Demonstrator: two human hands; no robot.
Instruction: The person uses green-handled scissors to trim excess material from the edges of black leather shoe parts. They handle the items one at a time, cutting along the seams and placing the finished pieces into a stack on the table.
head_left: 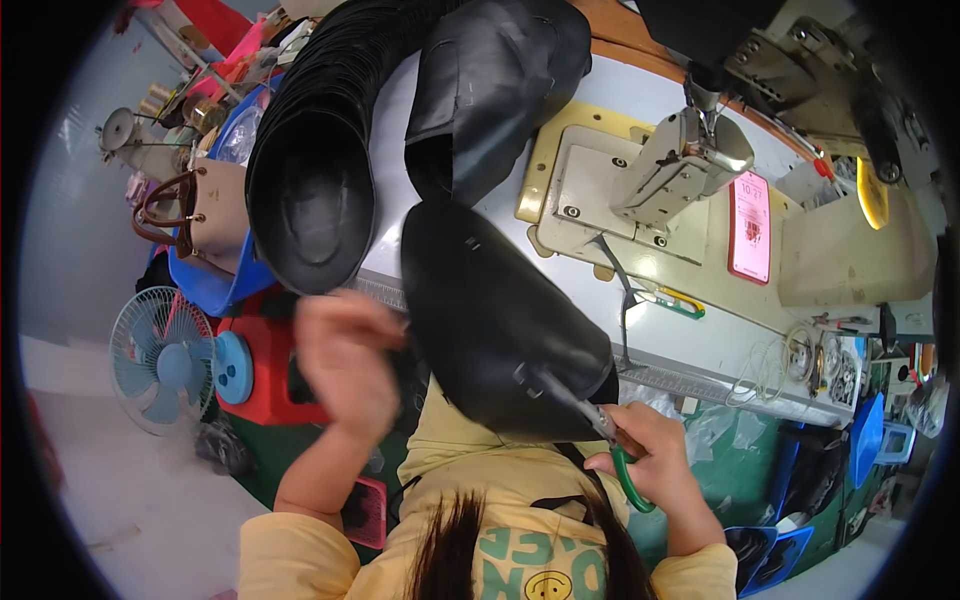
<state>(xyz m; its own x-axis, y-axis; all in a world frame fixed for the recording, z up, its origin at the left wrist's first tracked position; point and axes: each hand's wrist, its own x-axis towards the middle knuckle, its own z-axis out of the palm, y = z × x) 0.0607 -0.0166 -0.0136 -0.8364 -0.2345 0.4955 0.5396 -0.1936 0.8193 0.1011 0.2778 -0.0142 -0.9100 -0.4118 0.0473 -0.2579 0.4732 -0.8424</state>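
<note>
A curved black leather-like piece hangs over the table's front edge above my lap. My right hand grips green-handled scissors, and their metal blades lie against the lower part of this piece. At its left edge is my left hand, smeared by motion, so its fingers and any contact cannot be made out. Behind the piece, a folded black leather-like bundle rests on the table. To its left stands a long nested row of black, rounded pieces.
A sewing machine stands at the right, with a pink-screened phone beside it. Green-and-yellow thread snips and a black scrap strip lie in front. At left are a handbag, a blue bin and a fan.
</note>
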